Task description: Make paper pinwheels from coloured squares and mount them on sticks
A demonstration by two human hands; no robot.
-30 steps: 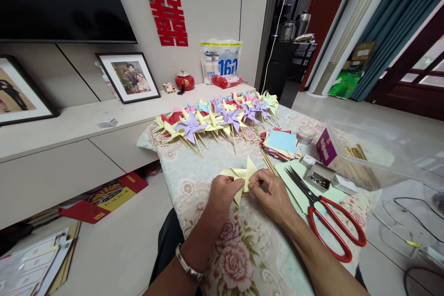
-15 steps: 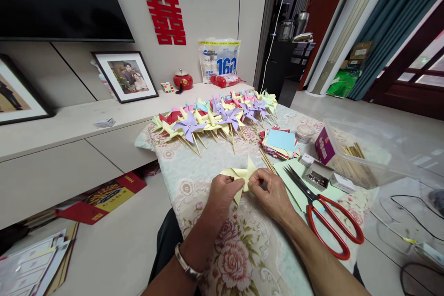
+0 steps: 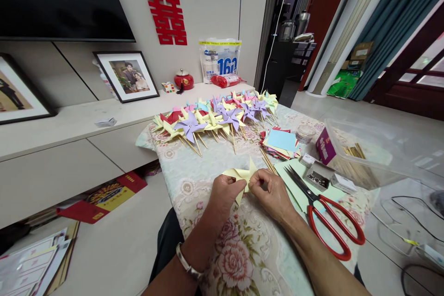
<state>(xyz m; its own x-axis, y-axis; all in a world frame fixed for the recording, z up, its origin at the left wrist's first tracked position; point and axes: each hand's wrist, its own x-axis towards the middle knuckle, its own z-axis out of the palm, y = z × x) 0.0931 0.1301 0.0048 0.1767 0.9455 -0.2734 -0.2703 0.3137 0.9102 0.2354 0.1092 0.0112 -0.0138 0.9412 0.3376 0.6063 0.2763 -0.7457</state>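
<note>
A pale yellow paper pinwheel [image 3: 239, 173] is held between both hands above the flowered tablecloth [image 3: 236, 259]. My left hand [image 3: 225, 193] pinches its left side with thumb and fingers. On the other side, my right hand [image 3: 269, 190] is closed with its fingertips at the pinwheel's centre; whether a pin is between them is hidden. Red-handled scissors [image 3: 321, 208] lie beside my right forearm, blades toward the back, over light green paper [image 3: 291, 180]. A small open box of pins [image 3: 318, 176] stands by the blades.
Finished pinwheels [image 3: 218, 118] on sticks cover the table's far side. Nearer are stacked coloured paper squares [image 3: 280, 142], a small round tub [image 3: 305, 133], and a clear plastic bin [image 3: 364, 152] holding wooden sticks. A white cabinet [image 3: 104, 148] runs along the left.
Both hands keep their grip on the pinwheel and have barely moved. The whole view has shifted very slightly.
</note>
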